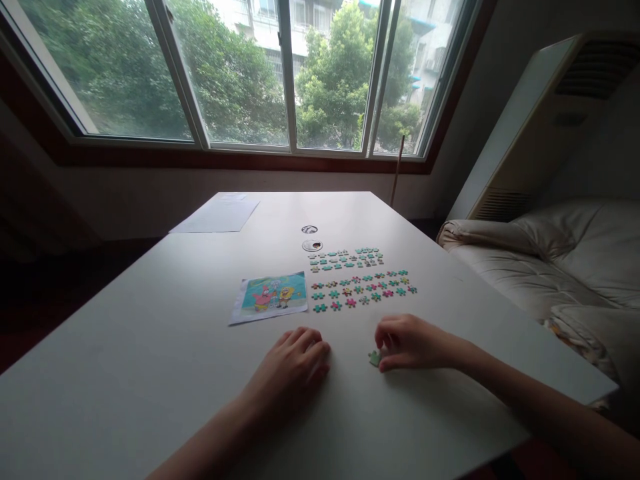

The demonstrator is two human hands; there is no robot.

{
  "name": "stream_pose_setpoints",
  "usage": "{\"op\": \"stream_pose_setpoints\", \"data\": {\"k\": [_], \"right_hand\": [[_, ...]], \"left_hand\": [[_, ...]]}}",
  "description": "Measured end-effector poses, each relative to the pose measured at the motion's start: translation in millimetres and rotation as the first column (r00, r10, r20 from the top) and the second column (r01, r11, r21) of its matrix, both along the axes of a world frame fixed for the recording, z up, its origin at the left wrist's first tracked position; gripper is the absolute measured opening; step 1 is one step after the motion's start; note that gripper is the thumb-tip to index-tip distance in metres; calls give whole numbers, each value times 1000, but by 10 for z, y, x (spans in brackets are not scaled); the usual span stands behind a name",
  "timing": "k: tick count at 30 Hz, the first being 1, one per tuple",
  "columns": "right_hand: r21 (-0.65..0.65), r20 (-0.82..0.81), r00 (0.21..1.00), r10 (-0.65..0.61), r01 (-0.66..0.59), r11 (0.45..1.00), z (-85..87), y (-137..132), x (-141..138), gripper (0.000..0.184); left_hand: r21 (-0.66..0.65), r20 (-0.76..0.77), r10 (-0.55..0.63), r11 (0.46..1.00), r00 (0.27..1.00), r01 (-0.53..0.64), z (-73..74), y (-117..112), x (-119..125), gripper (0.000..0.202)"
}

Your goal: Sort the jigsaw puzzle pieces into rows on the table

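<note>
My right hand [411, 341] is over the near part of the white table, its thumb and curled fingers closed at the edge of a green jigsaw puzzle piece [374, 359]. The piece lies low, at or very near the tabletop. My left hand [299, 357] rests palm down on the table, fingers loosely bent and slightly apart, with no object visible in it. Beyond both hands, several loose puzzle pieces [351, 303] in green, pink and yellow are laid out in rows. Left of these rows is a cartoon picture sheet [273, 297], just beyond my left hand.
Two small round items [309, 229] lie behind the rows on the white table [150, 347]. White paper sheets [215, 215] are at the far left corner. A pale sofa [500, 257] and a tall white appliance [530, 127] stand on the right. Windows line the back.
</note>
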State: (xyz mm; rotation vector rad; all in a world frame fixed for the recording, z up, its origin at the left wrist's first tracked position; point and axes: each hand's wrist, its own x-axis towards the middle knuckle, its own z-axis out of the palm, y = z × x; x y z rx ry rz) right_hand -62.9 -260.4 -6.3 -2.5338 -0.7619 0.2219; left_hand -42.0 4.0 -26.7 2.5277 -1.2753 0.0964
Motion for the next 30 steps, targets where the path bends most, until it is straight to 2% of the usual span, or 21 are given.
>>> {"op": "stream_pose_setpoints", "data": {"k": [4, 14, 19, 22, 30], "right_hand": [[7, 57, 997, -54, 54, 999, -40, 73, -80, 28], [91, 136, 991, 5, -18, 996, -167, 177, -45, 20], [150, 121, 992, 40, -58, 987, -206, 184, -50, 14], [167, 129, 992, 17, -38, 985, -223, 167, -43, 12], [145, 193, 980, 41, -69, 987, -235, 214, -64, 7]], "left_hand": [[-14, 7, -6, 1000, 1000, 6, -27, -6, -5, 17], [7, 9, -9, 1000, 1000, 9, 3, -27, -17, 18], [7, 11, -97, 995, 995, 96, 14, -33, -48, 21], [39, 0, -151, 988, 989, 151, 36, -67, -99, 27], [85, 40, -195, 978, 980, 191, 71, -107, -153, 34]]}}
